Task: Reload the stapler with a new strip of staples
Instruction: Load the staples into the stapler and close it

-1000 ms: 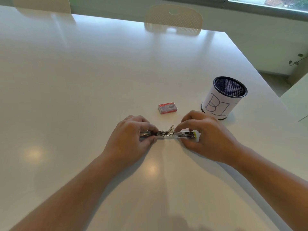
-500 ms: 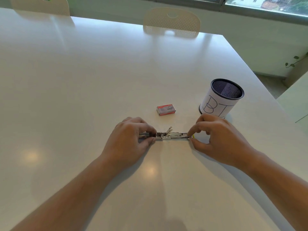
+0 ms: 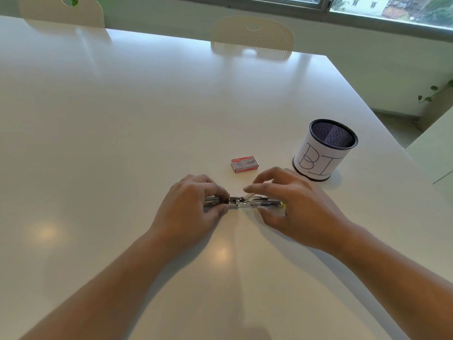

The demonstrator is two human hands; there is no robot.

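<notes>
A small metal stapler (image 3: 241,202) lies opened out flat on the white table, hinge in the middle, a yellow-green tip at its right end. My left hand (image 3: 193,207) pinches its left half between thumb and fingers. My right hand (image 3: 291,204) hovers over the right half with fingers spread, thumb near the table in front of it, index finger stretched toward the hinge. Whether a fingertip touches the metal is hard to tell. A small red and grey staple box (image 3: 244,164) lies shut just behind the stapler.
A black mesh pen cup (image 3: 323,150) wrapped in white paper with handwritten letters stands at the right, behind my right hand. Two pale chairs (image 3: 252,36) are tucked in at the table's far edge. The table's right edge (image 3: 382,133) runs diagonally past the cup.
My right hand let go of the stapler's right end, opened its fingers and moved left over the right half. The left hand kept its pinch on the left half.
</notes>
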